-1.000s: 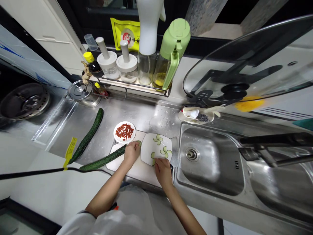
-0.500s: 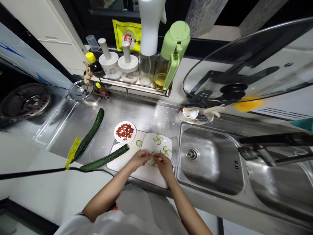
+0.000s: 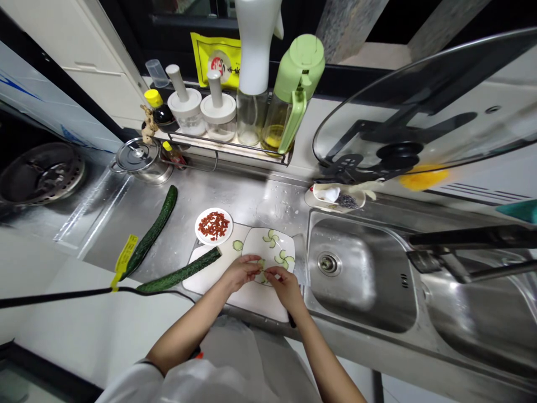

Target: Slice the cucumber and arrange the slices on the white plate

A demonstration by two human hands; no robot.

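My left hand (image 3: 243, 272) and my right hand (image 3: 285, 284) meet over the near edge of a white square plate (image 3: 254, 242). Fingertips of both are pinched together on a small, thin cucumber slice (image 3: 262, 268), mostly covered by the fingers. Cucumber slices lie on the plate in curved pinwheels (image 3: 285, 258), one partly hidden under my hands. The plate rests on a pale cutting board (image 3: 264, 305). Left of it on the board are a single round slice (image 3: 237, 245) and a cut cucumber (image 3: 180, 273). A knife's dark handle (image 3: 291, 321) shows beside my right wrist.
A small white dish of red dried berries (image 3: 213, 225) stands behind the board. Farther left lies a whole cucumber (image 3: 153, 232), near a lidded pot (image 3: 140, 159). The sink (image 3: 361, 274) is on the right. Jars and an oil bottle (image 3: 296, 92) line the rack behind.
Both hands stay over the plate's near edge, with fingers slightly shifted around the slice. The knife handle beside my right wrist now shows more. The plate and cucumbers have not moved.
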